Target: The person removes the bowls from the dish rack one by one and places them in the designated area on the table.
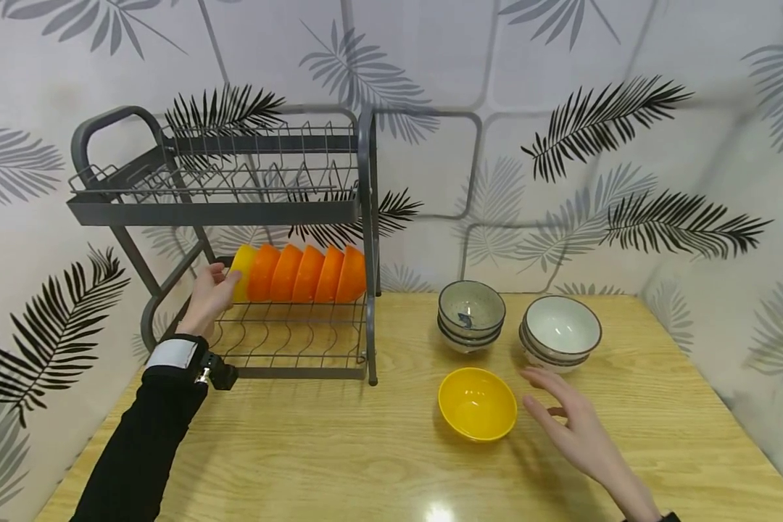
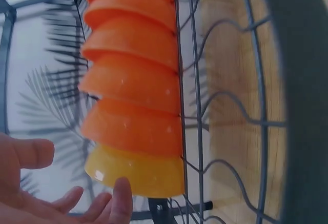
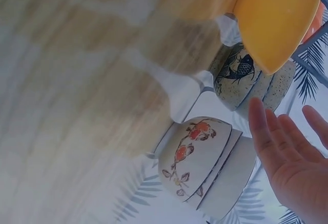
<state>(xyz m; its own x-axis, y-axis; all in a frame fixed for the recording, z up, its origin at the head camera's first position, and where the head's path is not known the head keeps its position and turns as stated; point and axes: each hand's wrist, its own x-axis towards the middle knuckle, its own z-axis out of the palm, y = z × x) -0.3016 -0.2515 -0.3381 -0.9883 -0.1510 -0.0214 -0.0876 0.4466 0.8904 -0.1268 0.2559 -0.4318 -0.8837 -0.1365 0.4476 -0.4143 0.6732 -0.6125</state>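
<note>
On the dish rack's [image 1: 280, 373] lower tier, one yellow bowl [image 1: 243, 270] is touched by the loosely opened left hand [image 1: 209, 296], while another yellow bowl [image 1: 478, 404] is flanked on the table [image 1: 339, 449] by the spread, unladen right hand [image 1: 576, 428], both seemingly light, stiff, slick, best pinched at the rim.

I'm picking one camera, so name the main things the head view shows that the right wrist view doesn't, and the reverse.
Only head: the left hand and the yellow bowl in the rack. Only right wrist: the red pattern on the white bowls. Both: the right hand, the yellow bowl on the table, white bowls and speckled bowls.
</note>
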